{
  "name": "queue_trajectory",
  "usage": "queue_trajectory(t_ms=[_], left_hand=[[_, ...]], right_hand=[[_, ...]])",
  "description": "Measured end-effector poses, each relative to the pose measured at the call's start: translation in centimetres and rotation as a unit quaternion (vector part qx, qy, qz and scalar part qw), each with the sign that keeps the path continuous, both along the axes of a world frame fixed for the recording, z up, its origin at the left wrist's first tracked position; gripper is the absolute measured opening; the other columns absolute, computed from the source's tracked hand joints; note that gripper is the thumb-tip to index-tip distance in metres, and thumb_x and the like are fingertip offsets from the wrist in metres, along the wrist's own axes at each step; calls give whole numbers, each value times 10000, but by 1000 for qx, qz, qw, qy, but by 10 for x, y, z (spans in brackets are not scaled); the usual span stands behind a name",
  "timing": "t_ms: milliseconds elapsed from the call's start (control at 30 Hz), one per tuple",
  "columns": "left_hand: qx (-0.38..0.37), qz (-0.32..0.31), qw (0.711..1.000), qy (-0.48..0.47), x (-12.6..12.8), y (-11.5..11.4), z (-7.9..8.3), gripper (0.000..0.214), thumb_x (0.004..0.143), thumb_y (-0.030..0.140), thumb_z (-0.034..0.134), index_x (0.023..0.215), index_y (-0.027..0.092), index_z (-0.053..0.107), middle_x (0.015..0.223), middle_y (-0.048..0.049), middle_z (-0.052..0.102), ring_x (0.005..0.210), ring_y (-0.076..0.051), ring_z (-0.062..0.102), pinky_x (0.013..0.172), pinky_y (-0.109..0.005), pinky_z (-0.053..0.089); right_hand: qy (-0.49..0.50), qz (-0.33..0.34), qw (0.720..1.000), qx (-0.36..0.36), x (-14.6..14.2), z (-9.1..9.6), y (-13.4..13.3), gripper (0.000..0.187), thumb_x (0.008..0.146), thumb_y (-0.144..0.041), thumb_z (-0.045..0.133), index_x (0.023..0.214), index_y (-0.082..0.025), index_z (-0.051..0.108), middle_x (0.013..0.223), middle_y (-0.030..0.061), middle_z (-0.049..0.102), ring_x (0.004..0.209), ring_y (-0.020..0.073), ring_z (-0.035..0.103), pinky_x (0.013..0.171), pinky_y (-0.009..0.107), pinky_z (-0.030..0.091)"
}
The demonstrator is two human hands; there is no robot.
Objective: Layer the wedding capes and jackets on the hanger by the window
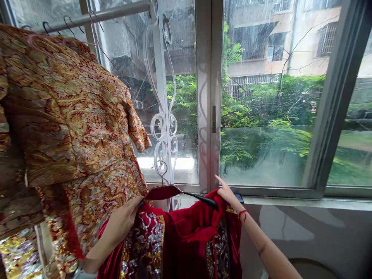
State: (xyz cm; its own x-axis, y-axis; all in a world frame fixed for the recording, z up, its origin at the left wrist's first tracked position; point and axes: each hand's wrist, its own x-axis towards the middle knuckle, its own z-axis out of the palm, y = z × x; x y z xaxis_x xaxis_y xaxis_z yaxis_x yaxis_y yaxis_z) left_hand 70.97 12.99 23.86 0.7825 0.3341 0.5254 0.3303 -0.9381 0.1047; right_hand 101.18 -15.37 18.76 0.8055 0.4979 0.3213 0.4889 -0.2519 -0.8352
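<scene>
— Where's the red garment (186,240)?
— Below the window sill (290,201), draped on a hanger (180,192); its lower part is cut off.
— And the hands?
— Apart: left hand (123,221) grips its left shoulder, right hand (228,192) holds the right. Fingers partly hidden by cloth.

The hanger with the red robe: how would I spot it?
Start at the big window and drop to its sill. Just below, two hands, left and right, hold up a red robe on a dark red hanger. The hangers on the rail above carry gold garments.
</scene>
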Motion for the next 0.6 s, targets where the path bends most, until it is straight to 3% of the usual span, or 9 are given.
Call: queue_trajectory(t_ms=[67,167,267,367,467,600], left_hand=[[2,14,1000,5,-1,-6,3,481,899,263,301,1232,216,645,1216,-65,717,1016,-256,718,777,-305,580],[9,52,998,30,-4,-17,6,483,916,256,283,1258,235,624,1221,-67,716,976,-257,729,704,-298,569],[0,68,997,43,-5,-29,7,486,928,246,266,1283,244,599,1213,-72,720,956,-253,733,697,-299,554],[-34,46,997,46,-1,-37,1,495,930,225,255,1314,242,566,1161,-74,742,937,-241,735,743,-305,553],[-57,22,997,38,2,-37,-7,504,928,233,250,1338,201,541,1178,-94,733,1032,-243,710,835,-323,550],[-69,-33,997,-6,-1,-27,-9,484,939,341,270,1290,173,557,1317,-103,655,1164,-240,646,967,-347,512]], right_hand=[[-9,11,1000,-9,-4,20,3,871,590,-43,386,1459,-96,391,1004,94,702,530,101,500,574,240,447],[-79,9,994,-80,-20,52,4,849,623,0,404,1443,-216,445,871,38,696,668,144,565,686,255,447],[-176,-42,968,-177,-52,86,10,828,682,20,410,1458,-268,418,856,51,674,827,197,610,753,282,430],[-218,-77,952,-201,-93,114,24,780,744,4,404,1474,-269,376,880,81,654,813,228,628,716,299,419],[-241,-35,953,-183,-117,117,34,734,761,-22,425,1455,-258,380,904,74,646,795,228,628,694,296,415],[-270,49,948,-163,-102,81,32,455,793,-64,462,1193,-207,623,1044,72,605,937,198,586,835,287,433]])
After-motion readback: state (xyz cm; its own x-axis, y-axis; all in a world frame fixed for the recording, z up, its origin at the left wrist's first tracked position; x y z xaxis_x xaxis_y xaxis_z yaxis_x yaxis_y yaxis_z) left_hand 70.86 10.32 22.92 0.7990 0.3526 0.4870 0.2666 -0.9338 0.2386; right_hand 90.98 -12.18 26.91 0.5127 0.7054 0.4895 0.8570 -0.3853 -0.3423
